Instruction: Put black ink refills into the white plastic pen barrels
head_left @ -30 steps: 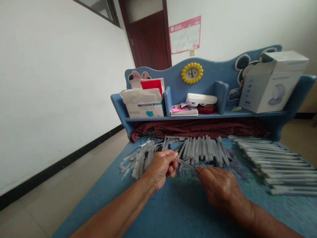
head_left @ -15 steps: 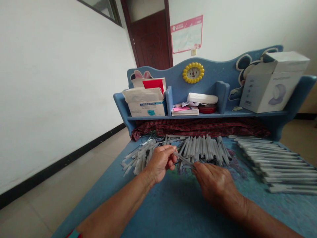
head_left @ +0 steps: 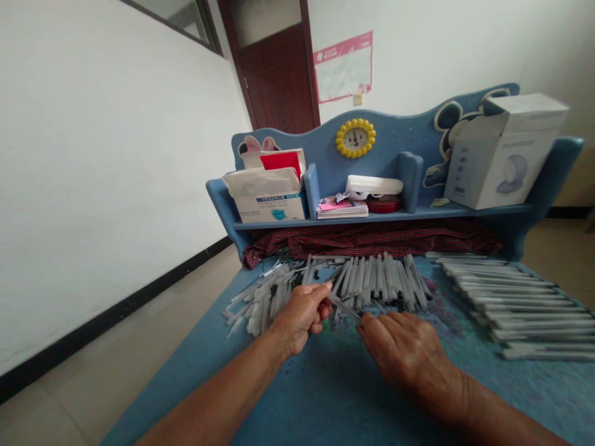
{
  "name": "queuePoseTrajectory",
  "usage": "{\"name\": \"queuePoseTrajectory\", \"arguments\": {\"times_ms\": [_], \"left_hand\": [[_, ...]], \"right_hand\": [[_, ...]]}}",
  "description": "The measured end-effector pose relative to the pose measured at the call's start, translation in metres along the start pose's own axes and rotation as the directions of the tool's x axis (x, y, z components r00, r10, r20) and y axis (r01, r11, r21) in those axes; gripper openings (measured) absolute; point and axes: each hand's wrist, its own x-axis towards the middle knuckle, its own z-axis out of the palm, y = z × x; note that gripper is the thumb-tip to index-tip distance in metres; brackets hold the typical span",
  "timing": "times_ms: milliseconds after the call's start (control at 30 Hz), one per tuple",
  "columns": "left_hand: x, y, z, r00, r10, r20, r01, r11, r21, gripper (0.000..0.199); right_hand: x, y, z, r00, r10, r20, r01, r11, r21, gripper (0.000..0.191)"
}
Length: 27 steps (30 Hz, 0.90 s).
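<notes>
Between my two hands a translucent pen barrel is held slantwise, its left end higher than its right. My left hand pinches the upper left end between thumb and forefinger, the other fingers curled in. My right hand is closed round the lower right end, which its fingers hide. Just behind the hands lie a row of pale pen parts and, to the left, a looser heap of translucent pen parts. Off to the right, many pens lie side by side in a long stack.
The blue table carries a shelf at its back. A mask box, papers, a red tin and a white carton stand on it. A checked cloth lies beneath.
The view has shifted slightly. Both hands stay on the pen barrel, and my right hand sits a little lower. The pens on the table have not visibly moved.
</notes>
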Motion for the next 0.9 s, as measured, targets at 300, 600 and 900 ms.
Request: {"name": "queuePoseTrajectory", "arguments": {"times_ms": [300, 600, 900], "left_hand": [[-0.007, -0.009, 0.016, 0.997, 0.026, -0.075, -0.034, 0.994, -0.107, 0.026], [-0.002, -0.007, 0.010, 0.997, 0.063, -0.048, -0.067, 0.993, -0.096, 0.031], [-0.003, 0.000, 0.008, 0.992, 0.116, 0.041, -0.114, 0.992, -0.058, 0.031]], "right_hand": [[0.000, -0.008, -0.009, 0.990, 0.024, 0.140, -0.026, 1.000, 0.016, 0.018], [0.005, 0.001, -0.004, 0.992, 0.060, 0.114, -0.061, 0.998, 0.006, 0.016], [0.015, 0.019, -0.016, 0.939, 0.208, 0.274, -0.195, 0.978, -0.074, 0.014]]}}
